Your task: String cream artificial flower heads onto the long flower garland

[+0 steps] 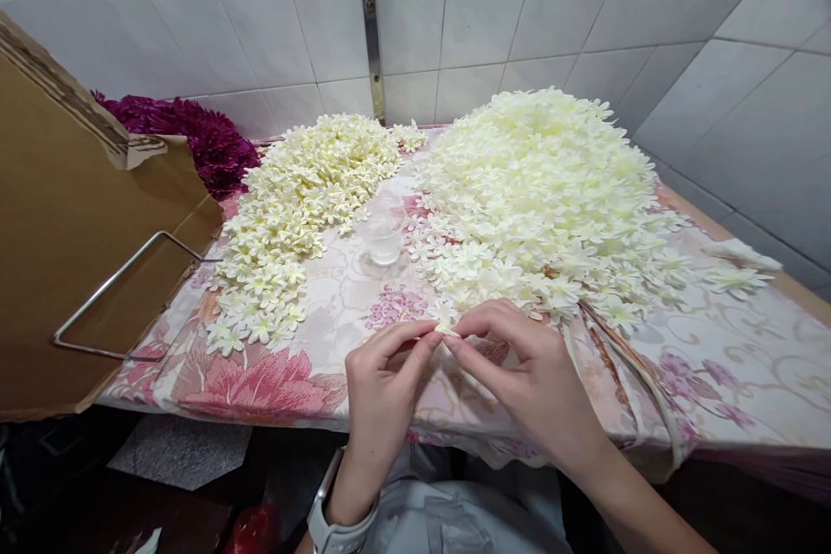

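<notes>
Between my two hands, just above the front of the table, is one small white artificial flower (445,317). My left hand (388,372) pinches it from the left with thumb and forefinger. From the right, my right hand (529,372) pinches the same flower, its fingertips touching those of the left. Right behind my right hand spreads a big heap of flat, pale white flowers (538,190). Farther left lies a second heap of cream-coloured flowers (312,182), smaller and more tightly cupped. A clear plastic cup (384,229) stands between the two heaps.
A cardboard box (84,234) rises at the left, with a bent metal wire handle (117,290) beside it. Purple flowers (195,138) are piled behind it. The table has a floral cloth (260,385). White tiles (415,9) with a metal bracket (373,52) close off the back.
</notes>
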`<act>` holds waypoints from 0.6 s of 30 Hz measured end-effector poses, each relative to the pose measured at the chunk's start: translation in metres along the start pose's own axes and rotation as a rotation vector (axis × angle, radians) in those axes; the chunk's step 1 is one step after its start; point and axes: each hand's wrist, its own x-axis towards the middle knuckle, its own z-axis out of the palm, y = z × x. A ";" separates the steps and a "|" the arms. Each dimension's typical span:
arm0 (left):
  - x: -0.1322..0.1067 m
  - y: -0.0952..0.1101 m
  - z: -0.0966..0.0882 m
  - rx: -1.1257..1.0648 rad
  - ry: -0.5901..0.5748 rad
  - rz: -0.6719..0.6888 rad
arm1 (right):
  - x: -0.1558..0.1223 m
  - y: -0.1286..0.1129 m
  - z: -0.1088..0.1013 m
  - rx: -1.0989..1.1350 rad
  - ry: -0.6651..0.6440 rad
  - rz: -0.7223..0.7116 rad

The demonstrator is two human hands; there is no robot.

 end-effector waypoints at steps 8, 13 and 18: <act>0.000 0.001 -0.002 0.002 -0.017 -0.029 | 0.001 -0.001 -0.006 0.108 -0.075 0.067; 0.001 -0.001 -0.001 -0.016 0.025 -0.081 | 0.002 0.002 -0.012 -0.094 0.057 -0.001; 0.001 -0.002 0.000 -0.032 0.028 -0.078 | 0.002 0.002 -0.007 -0.342 0.264 -0.160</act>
